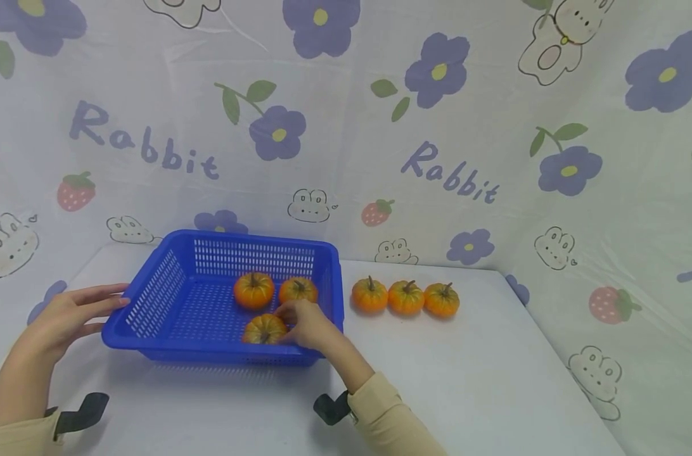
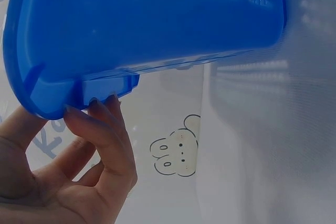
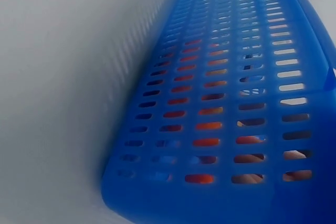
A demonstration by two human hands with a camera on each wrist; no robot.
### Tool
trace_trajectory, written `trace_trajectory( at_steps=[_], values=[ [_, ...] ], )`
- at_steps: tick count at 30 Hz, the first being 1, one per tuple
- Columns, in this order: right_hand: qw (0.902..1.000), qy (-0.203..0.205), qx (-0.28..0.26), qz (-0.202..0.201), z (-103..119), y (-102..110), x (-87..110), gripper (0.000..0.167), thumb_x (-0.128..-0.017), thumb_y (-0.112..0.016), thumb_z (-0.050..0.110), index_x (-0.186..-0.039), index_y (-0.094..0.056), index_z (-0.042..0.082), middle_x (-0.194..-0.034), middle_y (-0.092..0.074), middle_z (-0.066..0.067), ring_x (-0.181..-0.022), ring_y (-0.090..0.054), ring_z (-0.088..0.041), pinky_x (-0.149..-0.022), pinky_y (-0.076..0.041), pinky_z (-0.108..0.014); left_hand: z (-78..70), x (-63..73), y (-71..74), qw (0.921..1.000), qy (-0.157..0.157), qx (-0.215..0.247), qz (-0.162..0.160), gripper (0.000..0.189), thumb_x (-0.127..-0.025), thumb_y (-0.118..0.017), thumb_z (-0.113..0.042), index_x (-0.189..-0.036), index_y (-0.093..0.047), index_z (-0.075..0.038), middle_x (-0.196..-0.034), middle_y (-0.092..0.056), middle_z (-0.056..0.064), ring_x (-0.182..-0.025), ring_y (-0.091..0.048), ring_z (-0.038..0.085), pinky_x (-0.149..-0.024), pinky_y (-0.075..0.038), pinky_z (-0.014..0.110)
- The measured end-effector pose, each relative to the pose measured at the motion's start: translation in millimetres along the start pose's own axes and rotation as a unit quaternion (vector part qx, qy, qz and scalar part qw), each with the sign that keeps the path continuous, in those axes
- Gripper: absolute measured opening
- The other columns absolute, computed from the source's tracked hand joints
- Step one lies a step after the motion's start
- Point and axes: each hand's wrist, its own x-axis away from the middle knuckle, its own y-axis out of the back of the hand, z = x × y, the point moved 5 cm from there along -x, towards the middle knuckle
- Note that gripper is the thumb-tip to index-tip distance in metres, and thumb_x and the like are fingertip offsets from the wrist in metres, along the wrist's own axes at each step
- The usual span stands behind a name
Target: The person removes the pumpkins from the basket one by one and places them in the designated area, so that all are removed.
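Observation:
A blue plastic basket (image 1: 220,347) with slotted walls stands on the white table. My left hand (image 1: 66,320) holds its left rim; in the left wrist view the fingertips (image 2: 97,106) curl up against the rim's underside. Inside the basket, my right hand (image 1: 308,326) pinches a small orange pumpkin (image 1: 263,329) near the front wall. Behind it sit two more pumpkins, one (image 1: 253,290) toward the middle and another (image 1: 298,289) partly covered by the hand. The right wrist view looks at the basket wall (image 3: 226,129), with orange and fingers showing only through its slots.
Right of the basket, three more small pumpkins, left (image 1: 370,296), middle (image 1: 405,299) and right (image 1: 442,300), stand in a row on the table (image 1: 466,380). A white curtain (image 1: 346,126) printed with flowers and rabbits hangs behind the table and along its sides.

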Motion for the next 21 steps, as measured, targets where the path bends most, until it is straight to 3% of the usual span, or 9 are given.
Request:
trace_trajectory(
  at_steps=[14,21],
  values=[
    [0.9992,0.010,0.031,0.021,2.3,-1.4,-3.1,0.042,-0.082,-0.075,0.003,-0.124,-0.067,0.006,-0.124,-0.069,-0.009,-0.119,-0.063,-0.022,-0.104,-0.051,-0.034,-0.1,0.3,0.4,1.0000,-0.002,-0.007,0.000,0.059,-0.094,-0.063,-0.039,-0.141,-0.050,-0.007,-0.094,-0.057,-0.039,-0.087,-0.061,-0.011,-0.075,-0.056,0.017],
    [0.9994,0.025,0.014,0.016,2.7,-1.2,-5.0,0.041,-0.080,-0.077,0.001,-0.120,-0.067,0.001,-0.122,-0.069,-0.013,-0.116,-0.065,-0.026,-0.103,-0.052,-0.037,1.5,-1.4,-0.2,0.9993,0.012,-0.033,-0.008,0.072,-0.093,-0.062,-0.046,-0.145,-0.042,0.000,-0.095,-0.057,-0.037,-0.086,-0.058,-0.014,-0.079,-0.058,0.028]
  ],
)
